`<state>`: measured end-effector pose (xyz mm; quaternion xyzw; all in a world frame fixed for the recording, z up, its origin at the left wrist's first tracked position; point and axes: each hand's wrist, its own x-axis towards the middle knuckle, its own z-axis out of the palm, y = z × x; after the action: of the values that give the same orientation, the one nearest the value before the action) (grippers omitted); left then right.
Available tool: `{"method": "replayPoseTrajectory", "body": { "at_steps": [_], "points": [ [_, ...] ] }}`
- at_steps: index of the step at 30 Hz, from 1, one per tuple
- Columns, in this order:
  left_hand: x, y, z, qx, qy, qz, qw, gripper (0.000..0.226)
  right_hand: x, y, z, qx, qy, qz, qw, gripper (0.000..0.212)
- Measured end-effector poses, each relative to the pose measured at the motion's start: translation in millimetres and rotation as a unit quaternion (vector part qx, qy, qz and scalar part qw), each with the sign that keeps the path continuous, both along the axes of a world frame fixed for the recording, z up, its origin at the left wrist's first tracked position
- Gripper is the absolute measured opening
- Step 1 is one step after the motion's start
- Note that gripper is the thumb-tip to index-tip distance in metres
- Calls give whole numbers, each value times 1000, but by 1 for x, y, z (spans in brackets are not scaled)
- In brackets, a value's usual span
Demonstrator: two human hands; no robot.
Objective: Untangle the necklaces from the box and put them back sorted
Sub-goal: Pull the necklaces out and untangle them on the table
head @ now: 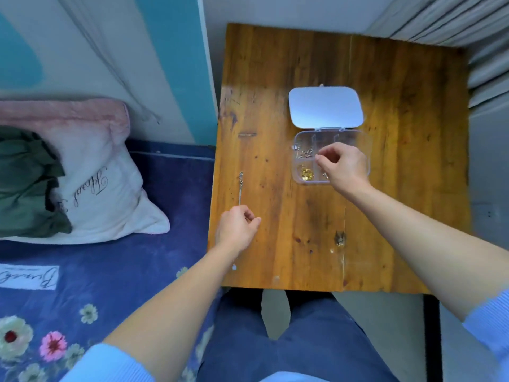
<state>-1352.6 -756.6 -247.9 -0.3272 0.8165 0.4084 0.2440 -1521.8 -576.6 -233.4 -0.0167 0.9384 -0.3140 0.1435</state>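
A clear plastic compartment box [300,139] lies on the wooden table [399,161] with its lid [325,107] folded open behind it. A silver necklace [304,153] sits in its left middle compartment, a gold one [305,173] in the front left. My right hand [343,166] hovers over the box, fingertips pinched above the centre divider; whether it holds a chain I cannot tell. A straightened silver necklace [240,187] lies near the table's left edge. My left hand [238,227] is at its near end, fingers curled and pinching it.
A bed with a blue floral cover [110,285], a white pillow [104,194] and green cloth [24,180] runs along the table's left. Grey pleated fabric [473,45] borders the right. My knees [275,340] are under the table's near edge.
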Motion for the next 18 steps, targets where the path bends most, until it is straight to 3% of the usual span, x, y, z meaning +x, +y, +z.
{"method": "replayPoseTrajectory", "body": {
  "at_steps": [5, 11, 15, 18],
  "points": [
    [-60, 31, -5, 49, 16, 39, 998, 22, -27, 53, -2, 116, -47, 13, 992, 7],
    [-110, 54, -21, 73, 29, 126, 989, 29, -36, 32, -22, 101, -129, 189, 968, 13],
    [-132, 50, -28, 67, 38, 163, 984, 37, -38, 9, -31, 184, -110, 369, 904, 34],
    [-148, 48, -27, 76, 27, 146, 986, 36, -38, 3, -34, 238, -106, 451, 854, 21]
  ]
}}
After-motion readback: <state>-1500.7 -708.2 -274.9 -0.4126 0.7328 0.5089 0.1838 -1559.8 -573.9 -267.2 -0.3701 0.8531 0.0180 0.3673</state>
